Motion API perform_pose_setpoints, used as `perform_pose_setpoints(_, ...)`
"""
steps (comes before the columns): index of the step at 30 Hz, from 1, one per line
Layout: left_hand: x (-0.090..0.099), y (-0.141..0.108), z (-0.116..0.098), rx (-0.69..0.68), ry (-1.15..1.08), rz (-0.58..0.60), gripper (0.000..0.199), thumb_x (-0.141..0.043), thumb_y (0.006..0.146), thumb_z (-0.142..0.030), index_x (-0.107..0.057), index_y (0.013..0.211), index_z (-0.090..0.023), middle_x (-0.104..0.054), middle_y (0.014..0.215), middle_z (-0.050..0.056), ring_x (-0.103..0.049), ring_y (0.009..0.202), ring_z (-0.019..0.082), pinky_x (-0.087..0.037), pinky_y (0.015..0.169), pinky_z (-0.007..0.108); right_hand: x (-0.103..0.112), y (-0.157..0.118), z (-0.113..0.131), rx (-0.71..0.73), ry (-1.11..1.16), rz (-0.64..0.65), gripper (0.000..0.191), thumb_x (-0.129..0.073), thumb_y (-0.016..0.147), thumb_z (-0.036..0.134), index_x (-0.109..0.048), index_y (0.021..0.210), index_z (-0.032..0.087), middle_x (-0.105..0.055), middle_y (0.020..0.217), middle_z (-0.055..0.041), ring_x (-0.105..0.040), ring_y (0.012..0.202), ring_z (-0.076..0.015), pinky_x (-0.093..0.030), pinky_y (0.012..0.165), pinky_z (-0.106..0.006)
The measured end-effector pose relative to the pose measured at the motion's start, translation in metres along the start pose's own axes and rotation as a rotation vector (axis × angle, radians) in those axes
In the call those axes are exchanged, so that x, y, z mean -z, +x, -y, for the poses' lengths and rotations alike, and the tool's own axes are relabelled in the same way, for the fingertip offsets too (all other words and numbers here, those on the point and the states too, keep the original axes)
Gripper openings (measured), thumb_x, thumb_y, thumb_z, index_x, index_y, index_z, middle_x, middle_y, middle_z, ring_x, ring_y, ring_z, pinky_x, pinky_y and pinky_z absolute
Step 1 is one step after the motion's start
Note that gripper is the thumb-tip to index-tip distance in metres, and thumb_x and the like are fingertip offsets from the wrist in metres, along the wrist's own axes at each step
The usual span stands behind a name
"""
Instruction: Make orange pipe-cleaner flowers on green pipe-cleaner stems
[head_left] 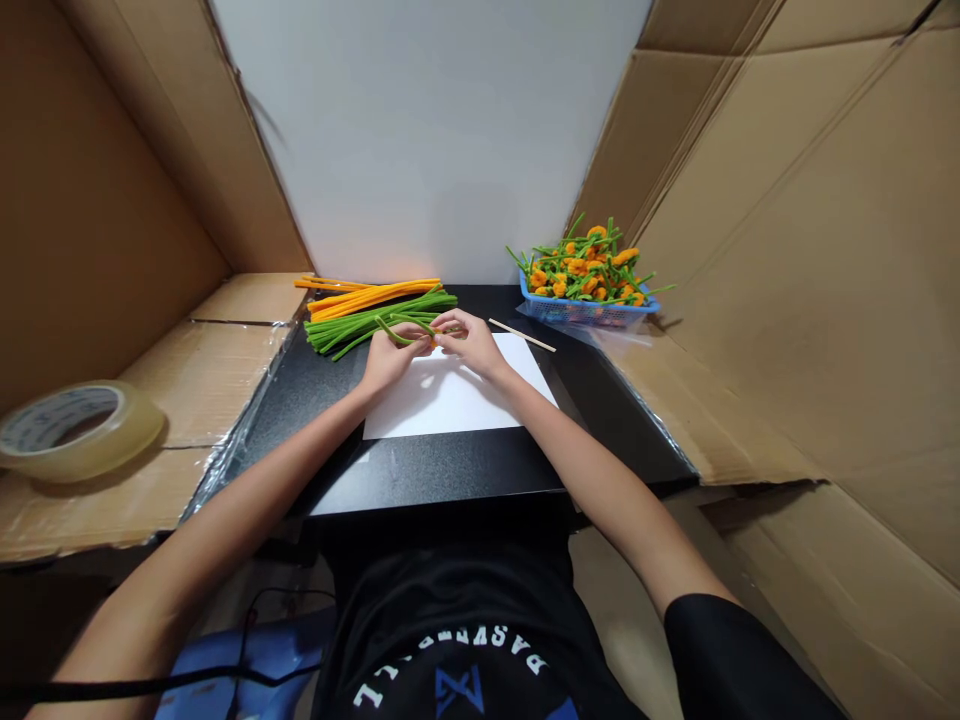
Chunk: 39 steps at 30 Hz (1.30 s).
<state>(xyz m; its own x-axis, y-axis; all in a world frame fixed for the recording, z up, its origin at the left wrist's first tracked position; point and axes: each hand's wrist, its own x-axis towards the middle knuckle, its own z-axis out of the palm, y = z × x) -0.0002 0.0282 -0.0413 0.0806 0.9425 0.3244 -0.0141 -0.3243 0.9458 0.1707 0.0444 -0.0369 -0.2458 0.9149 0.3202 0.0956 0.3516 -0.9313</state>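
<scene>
My left hand point(390, 358) pinches a green pipe cleaner point(391, 333), whose end sticks out past the fingers. Close beside it, the fingers of my right hand point(474, 345) are closed on the same piece, right at the other fingertips. A small bit of orange shows between the hands; its shape is mostly hidden. Both hands are above a white sheet of paper point(450, 400). Just behind them lie a bundle of green pipe cleaners point(352, 325) and a bundle of orange pipe cleaners point(375, 295). A thin wooden stick point(523, 335) rests right of my right hand.
A blue basket point(592, 312) full of orange pipe-cleaner flowers point(577, 268) stands at the back right of the black table point(450, 470). On the left, a roll of clear tape point(135, 430) sits on cardboard. Cardboard walls point(787, 250) flank both sides.
</scene>
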Motion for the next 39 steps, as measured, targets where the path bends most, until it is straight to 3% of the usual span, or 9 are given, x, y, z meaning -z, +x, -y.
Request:
perform_pose_setpoints(4, -0.001, 0.001, 0.002, 0.057, -0.070, -0.061, 0.043, -0.090, 0.056, -0.040, -0.067, 0.082, -0.013, -0.073, 0.076, 0.007, -0.072, 0.070, 0.022, -0.061, 0.071, 0.037, -0.004, -0.002, 0.000, 0.050, 0.069, 0.084, 0.023, -0.068, 0.072, 0.026, -0.069, 0.094, 0.019, -0.067, 0.101, -0.0033, -0.068, 0.079, -0.0159, -0.059, 0.067, -0.030)
perform_pose_setpoints(8, 0.001, 0.003, 0.006, 0.082, -0.074, -0.073, 0.048, -0.092, 0.052, -0.037, -0.062, 0.082, -0.014, -0.071, 0.071, 0.003, -0.071, 0.063, 0.020, -0.059, 0.066, 0.033, -0.005, -0.001, -0.003, 0.054, 0.101, 0.066, 0.017, -0.073, 0.070, 0.027, -0.068, 0.084, 0.018, -0.067, 0.090, -0.0016, -0.069, 0.078, -0.0167, -0.059, 0.067, -0.029)
perform_pose_setpoints(14, 0.004, 0.005, 0.011, 0.064, -0.046, -0.091, 0.043, -0.090, 0.056, -0.040, -0.063, 0.078, -0.014, -0.069, 0.066, 0.003, -0.072, 0.065, 0.019, -0.058, 0.067, 0.030, -0.003, 0.001, -0.005, -0.028, 0.282, 0.044, 0.040, -0.089, 0.059, 0.044, -0.069, 0.083, 0.018, -0.070, 0.087, -0.0021, -0.069, 0.078, -0.0172, -0.060, 0.076, -0.034)
perform_pose_setpoints(20, -0.001, 0.002, 0.003, 0.104, -0.107, -0.082, 0.045, -0.091, 0.054, -0.040, -0.063, 0.076, -0.014, -0.070, 0.066, 0.004, -0.072, 0.063, 0.019, -0.057, 0.064, 0.029, -0.003, 0.002, -0.001, 0.133, 0.238, -0.069, 0.031, -0.089, 0.059, 0.042, -0.072, 0.071, 0.020, -0.072, 0.085, -0.0036, -0.068, 0.091, -0.0197, -0.056, 0.089, -0.034)
perform_pose_setpoints(26, 0.002, 0.000, 0.001, 0.046, 0.026, -0.042, 0.037, -0.089, 0.058, -0.036, -0.064, 0.075, -0.014, -0.071, 0.064, 0.005, -0.070, 0.061, 0.017, -0.053, 0.059, 0.024, 0.000, 0.000, 0.002, 0.107, 0.177, -0.027, 0.028, -0.087, 0.063, 0.039, -0.074, 0.075, 0.017, -0.072, 0.078, -0.0028, -0.066, 0.075, -0.0167, -0.056, 0.075, -0.031)
perform_pose_setpoints(34, 0.004, 0.001, -0.004, 0.145, 0.031, 0.064, 0.042, -0.091, 0.054, -0.039, -0.065, 0.074, -0.013, -0.073, 0.068, 0.008, -0.072, 0.062, 0.019, -0.055, 0.059, 0.025, 0.001, -0.002, 0.006, 0.136, 0.251, -0.022, 0.029, -0.089, 0.060, 0.041, -0.073, 0.069, 0.019, -0.071, 0.072, -0.0017, -0.065, 0.070, -0.0154, -0.056, 0.071, -0.030)
perform_pose_setpoints(39, 0.005, 0.002, -0.003, 0.105, -0.010, -0.038, 0.048, -0.093, 0.053, -0.043, -0.065, 0.078, -0.013, -0.073, 0.069, 0.007, -0.073, 0.063, 0.020, -0.057, 0.062, 0.027, 0.003, 0.000, 0.004, 0.028, 0.284, -0.040, 0.039, -0.091, 0.058, 0.044, -0.074, 0.083, 0.019, -0.075, 0.088, -0.0040, -0.069, 0.087, -0.0184, -0.056, 0.082, -0.032)
